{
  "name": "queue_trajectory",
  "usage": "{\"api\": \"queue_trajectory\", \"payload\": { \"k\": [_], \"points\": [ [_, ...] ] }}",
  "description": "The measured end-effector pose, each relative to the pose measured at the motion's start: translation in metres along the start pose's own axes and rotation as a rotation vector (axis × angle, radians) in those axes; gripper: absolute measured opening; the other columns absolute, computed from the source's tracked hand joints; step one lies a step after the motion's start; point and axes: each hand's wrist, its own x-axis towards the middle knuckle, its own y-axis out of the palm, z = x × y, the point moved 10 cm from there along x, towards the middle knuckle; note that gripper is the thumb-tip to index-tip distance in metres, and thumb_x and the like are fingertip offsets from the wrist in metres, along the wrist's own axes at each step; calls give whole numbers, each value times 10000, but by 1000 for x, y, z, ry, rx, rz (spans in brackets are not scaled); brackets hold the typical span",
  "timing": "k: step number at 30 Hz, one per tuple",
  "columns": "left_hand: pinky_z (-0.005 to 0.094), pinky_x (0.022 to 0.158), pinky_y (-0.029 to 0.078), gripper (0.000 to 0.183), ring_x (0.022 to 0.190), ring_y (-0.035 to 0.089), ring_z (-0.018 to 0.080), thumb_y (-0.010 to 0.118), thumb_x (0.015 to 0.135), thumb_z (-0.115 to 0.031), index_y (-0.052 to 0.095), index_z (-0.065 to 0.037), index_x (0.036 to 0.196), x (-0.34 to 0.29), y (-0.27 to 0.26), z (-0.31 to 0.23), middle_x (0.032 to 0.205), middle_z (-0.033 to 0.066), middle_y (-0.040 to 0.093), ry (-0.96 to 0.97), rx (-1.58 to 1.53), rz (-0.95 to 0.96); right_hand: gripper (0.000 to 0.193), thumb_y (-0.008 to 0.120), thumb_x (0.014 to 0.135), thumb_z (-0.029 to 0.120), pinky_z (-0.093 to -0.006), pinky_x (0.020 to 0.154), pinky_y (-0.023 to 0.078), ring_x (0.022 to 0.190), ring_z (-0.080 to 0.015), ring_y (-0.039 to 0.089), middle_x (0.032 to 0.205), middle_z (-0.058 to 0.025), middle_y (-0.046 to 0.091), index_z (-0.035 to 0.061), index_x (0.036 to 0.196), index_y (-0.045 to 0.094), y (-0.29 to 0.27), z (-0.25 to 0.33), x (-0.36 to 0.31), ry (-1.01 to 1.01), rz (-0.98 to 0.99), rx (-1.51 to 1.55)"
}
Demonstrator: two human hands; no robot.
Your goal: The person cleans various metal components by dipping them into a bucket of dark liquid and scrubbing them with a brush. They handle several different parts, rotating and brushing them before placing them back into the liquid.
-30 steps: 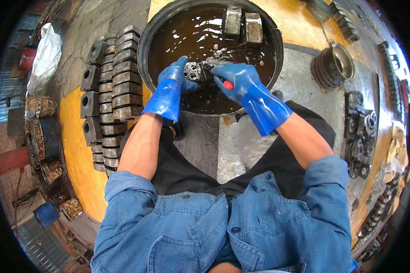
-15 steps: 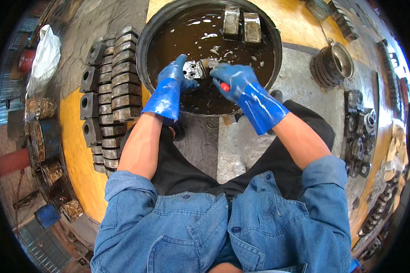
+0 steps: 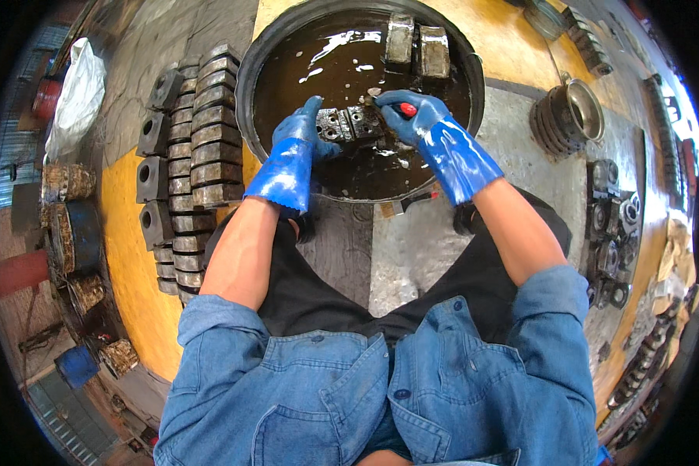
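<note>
Two blue-gloved hands: the left hand (image 3: 297, 132) grips the block's left end between thumb and fingers; the right hand (image 3: 414, 118) is closed around a tool.
Metal block: one perforated metal block (image 3: 336, 124), held above the brown liquid near the middle of the tub; two faces with round holes show.
Red-handled tool: one red-handled tool (image 3: 408, 109) in the right fist, just right of the block; its working end cannot be made out.
Changed since half a second ago: the right hand has shifted up and rightward, the red handle end now sits higher, and more of the block's right face is bare; the left hand has hardly moved.
Black tub: one round black tub (image 3: 245, 93), with more glare on the liquid (image 3: 287, 62) toward its far left than before.
Tub's far right: two upright metal blocks (image 3: 435, 52), side by side, where they were.
Left floor: four dark bored blocks (image 3: 154, 133) in a column, beside two rows of packed metal pieces (image 3: 217, 128), too crowded to count surely.
Right floor: one flanged metal cylinder (image 3: 565, 116); nearer, a cluster of dark machine parts (image 3: 613, 225), count unclear.
White bag: one white bag (image 3: 78, 101), far left.
</note>
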Motion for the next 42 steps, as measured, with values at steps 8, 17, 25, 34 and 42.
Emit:
{"api": "queue_trajectory", "payload": {
  "k": [8,17,25,34,42],
  "points": [
    [480,1063,546,1146,1265,674,420,1030,620,-314,449,-102,1584,0,-2,2,1399,230,685,68,-124,-151,329,783,873,107,-433,871,620,1014,-353,754,1132,-126,774,140,1200,768,36,103,-30,-452,217,-305],
    [485,982,596,699,1115,722,345,644,1050,-549,609,40,1425,6,71,2,1304,198,727,-525,-1765,248,271,740,856,290,-459,823,609,937,-338,748,1036,-140,753,168,1096,765,25,89,-31,-228,258,-139],
    [451,943,616,764,1016,750,334,551,1026,-691,721,24,1233,23,80,10,1176,167,776,-525,-1589,169,321,771,831,239,-481,855,632,1059,-332,749,1217,-96,728,165,1142,742,36,102,-41,-490,304,-487],
    [509,946,629,769,1070,737,363,733,967,-593,584,1,1433,15,69,7,1321,193,707,-360,-1303,178,220,807,819,148,-450,836,621,942,-371,766,980,-130,798,157,1038,826,13,73,-34,-268,-48,135],
    [405,1062,572,1140,1219,647,236,969,765,-118,270,-112,1666,10,40,-1,1438,127,635,36,-789,-30,188,762,959,174,-357,841,615,899,-235,770,1011,-105,814,106,1131,796,5,53,-4,0,-38,403]
  ]
}}
